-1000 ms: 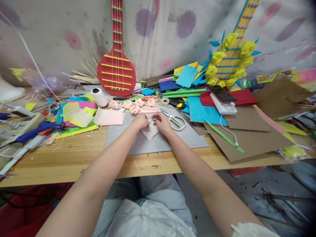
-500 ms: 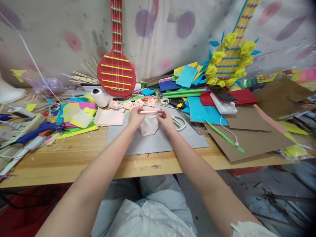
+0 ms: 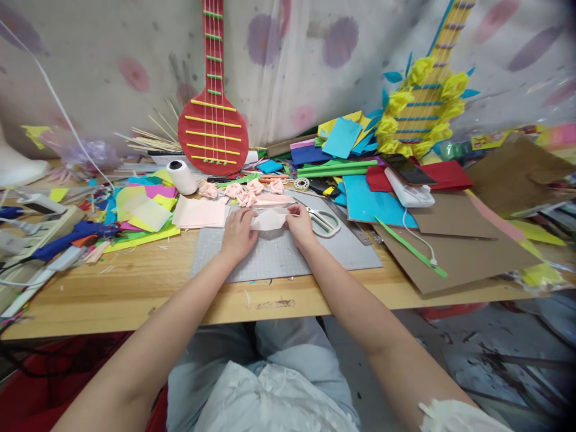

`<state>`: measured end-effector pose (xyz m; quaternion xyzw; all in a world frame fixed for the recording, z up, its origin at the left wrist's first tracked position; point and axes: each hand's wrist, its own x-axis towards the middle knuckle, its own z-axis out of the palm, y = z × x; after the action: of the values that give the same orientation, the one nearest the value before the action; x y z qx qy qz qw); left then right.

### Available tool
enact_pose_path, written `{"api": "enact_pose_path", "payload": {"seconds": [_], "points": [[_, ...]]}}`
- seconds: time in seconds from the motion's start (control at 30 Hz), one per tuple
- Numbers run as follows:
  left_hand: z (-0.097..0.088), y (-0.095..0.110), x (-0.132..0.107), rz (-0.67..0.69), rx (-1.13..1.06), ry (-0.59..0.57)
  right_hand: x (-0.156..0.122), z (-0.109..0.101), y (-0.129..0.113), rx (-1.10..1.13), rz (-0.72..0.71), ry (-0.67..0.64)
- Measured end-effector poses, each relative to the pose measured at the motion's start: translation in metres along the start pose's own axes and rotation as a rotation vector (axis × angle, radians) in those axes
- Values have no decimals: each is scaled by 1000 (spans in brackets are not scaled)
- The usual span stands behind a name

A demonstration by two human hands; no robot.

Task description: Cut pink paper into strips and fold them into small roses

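Note:
A small pale paper piece [image 3: 269, 220] spans the gap between my two hands, low over the grey cutting mat [image 3: 288, 258]. My left hand [image 3: 239, 233] is closed on its left end, fingers partly hidden. At the right end, my right hand [image 3: 300, 224] pinches it between thumb and fingers. Just behind the paper lies a flat pink paper strip [image 3: 275, 199]. Several folded pink paper flowers [image 3: 246, 198] sit beyond my left hand. Scissors with pale handles [image 3: 326, 223] rest on the mat right beside my right hand.
Left of the mat are pink paper sheets [image 3: 200, 213], a white thread spool [image 3: 180, 176] and a blue glue gun [image 3: 74, 237]. Brown cardboard [image 3: 472, 252] covers the right side. A red paper lute [image 3: 213, 135] and a yellow flowered one [image 3: 420, 108] stand behind.
Both hands have come slightly down and nearer. The pink strip formerly between my fingers now lies behind them, and the pale paper has turned from hanging down to stretched crosswise.

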<state>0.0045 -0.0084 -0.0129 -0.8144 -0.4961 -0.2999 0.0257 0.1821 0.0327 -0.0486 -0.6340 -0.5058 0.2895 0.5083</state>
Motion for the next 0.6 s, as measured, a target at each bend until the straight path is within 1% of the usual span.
{"api": "enact_pose_path", "payload": {"seconds": [0.07, 0.13, 0.17, 0.27, 0.3, 0.37, 0.47, 0.53, 0.6], "points": [[-1, -4, 3, -9, 48, -7, -4, -4, -7, 14, 16, -18], [-3, -7, 6, -32, 88, -2, -8, -9, -14, 33, -40, -74], [-4, -8, 7, -52, 104, 9, -11, -12, -18, 39, -97, -101], [-7, -11, 7, -104, 118, 34, -18, -18, -27, -53, -382, -225], [-7, -11, 7, -108, 109, 27, -21, -19, -30, -109, -454, -265], [-7, -11, 7, -103, 80, -3, -24, -18, -32, -238, -548, -320], [-7, -12, 7, -89, 44, -41, -27, -15, -34, -401, -591, -314], [-7, -13, 6, -93, 41, -39, -28, -14, -35, -461, -578, -290], [-7, -15, 5, -117, 53, -43, -29, -15, -35, -483, -550, -293]]}}
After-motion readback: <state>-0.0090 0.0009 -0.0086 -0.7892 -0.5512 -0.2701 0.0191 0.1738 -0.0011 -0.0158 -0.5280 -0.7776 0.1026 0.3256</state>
